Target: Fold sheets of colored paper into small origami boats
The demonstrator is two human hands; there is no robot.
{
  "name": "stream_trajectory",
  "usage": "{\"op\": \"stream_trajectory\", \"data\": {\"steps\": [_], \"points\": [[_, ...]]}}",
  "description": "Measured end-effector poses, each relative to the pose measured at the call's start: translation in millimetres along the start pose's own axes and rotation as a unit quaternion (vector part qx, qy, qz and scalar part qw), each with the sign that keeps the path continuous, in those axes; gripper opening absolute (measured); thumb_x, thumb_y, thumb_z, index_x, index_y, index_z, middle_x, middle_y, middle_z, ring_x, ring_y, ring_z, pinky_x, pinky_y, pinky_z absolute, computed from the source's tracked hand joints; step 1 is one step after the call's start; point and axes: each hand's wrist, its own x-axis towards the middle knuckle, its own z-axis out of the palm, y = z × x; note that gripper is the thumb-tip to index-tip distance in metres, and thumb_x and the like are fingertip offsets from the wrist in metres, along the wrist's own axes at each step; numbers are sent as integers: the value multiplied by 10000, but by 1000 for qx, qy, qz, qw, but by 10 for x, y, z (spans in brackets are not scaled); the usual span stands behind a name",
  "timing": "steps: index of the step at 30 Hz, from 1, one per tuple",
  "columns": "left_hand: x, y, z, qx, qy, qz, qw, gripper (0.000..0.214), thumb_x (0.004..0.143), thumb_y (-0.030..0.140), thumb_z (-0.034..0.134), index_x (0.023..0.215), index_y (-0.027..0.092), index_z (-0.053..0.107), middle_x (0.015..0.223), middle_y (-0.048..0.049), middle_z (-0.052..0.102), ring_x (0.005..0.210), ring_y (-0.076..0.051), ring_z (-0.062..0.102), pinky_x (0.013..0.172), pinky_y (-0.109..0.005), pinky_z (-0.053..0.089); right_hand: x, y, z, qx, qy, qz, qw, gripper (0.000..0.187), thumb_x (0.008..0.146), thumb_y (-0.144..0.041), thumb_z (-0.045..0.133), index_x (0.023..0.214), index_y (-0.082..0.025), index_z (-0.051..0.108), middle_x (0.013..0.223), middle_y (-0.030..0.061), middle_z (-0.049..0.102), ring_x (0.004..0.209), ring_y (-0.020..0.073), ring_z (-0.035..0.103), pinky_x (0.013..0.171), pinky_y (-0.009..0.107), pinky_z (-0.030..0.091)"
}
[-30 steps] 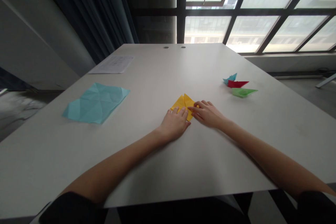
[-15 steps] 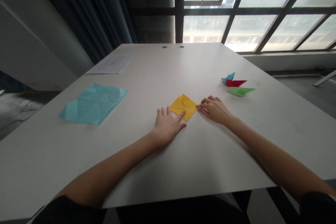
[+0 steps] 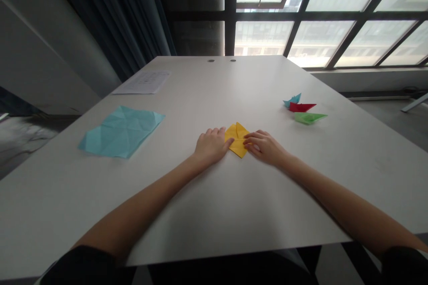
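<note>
A small folded sheet of yellow paper [image 3: 239, 146], roughly diamond-shaped with a crease across its middle, lies on the white table between my hands. At its left corner, my left hand [image 3: 211, 145] grips the edge, thumb on top and the other fingers bent close together. My right hand [image 3: 264, 147] pinches the right corner between thumb and fingertips. The fingers cover both side corners of the paper, while its top and bottom points show.
Three small folded paper pieces, blue [image 3: 293, 100], red [image 3: 302, 107] and green [image 3: 310, 118], sit to the right. A creased light-blue sheet [image 3: 123, 132] lies at left. Behind it is a printed white page [image 3: 143, 83]. The white table [image 3: 207, 213] ends before a window.
My left hand has drawn its fingers in from lying spread on the yellow paper to gripping its left corner. My right hand has moved slightly inward over the right corner.
</note>
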Motion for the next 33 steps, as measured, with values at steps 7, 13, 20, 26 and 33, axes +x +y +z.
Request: {"op": "stream_trajectory", "data": {"steps": [7,13,20,26,33], "points": [[206,-186,126,-242,1,-36,970,292,802,351,445,950,156,603,953,-79,615,897,-207,548,799,-342,429,8,-32,-15,1,-27,-13,1000,186,846,-262,441,914,-193,600,983,59,641,895,187,538,809,333,386],[246,-236,198,-445,22,-79,892,291,738,271,539,997,137,540,1016,-101,591,797,-150,585,731,-298,479,11,-50,-18,-10,-32,-14,999,185,849,-261,432,917,-193,591,980,57,641,895,189,536,810,328,374],[263,-248,190,-534,68,-70,840,307,722,235,556,1017,157,521,1012,-96,606,822,-149,600,704,-278,493,1,-50,-31,-16,-36,-12,999,192,856,-267,423,932,-201,586,988,53,637,907,185,532,812,323,363],[213,-198,131,-475,55,-27,878,320,733,237,538,1042,156,526,963,-84,645,849,-162,608,708,-275,478,0,-56,-33,-18,-35,-4,999,183,852,-273,427,926,-205,580,966,50,638,895,180,532,804,319,362],[179,-153,39,-419,48,20,906,350,721,178,520,1071,165,519,826,-25,655,784,-136,606,723,-263,462,-2,-57,-27,-27,-29,23,999,287,834,-292,445,1085,-174,520,1006,87,617,906,211,522,813,349,362]]}}
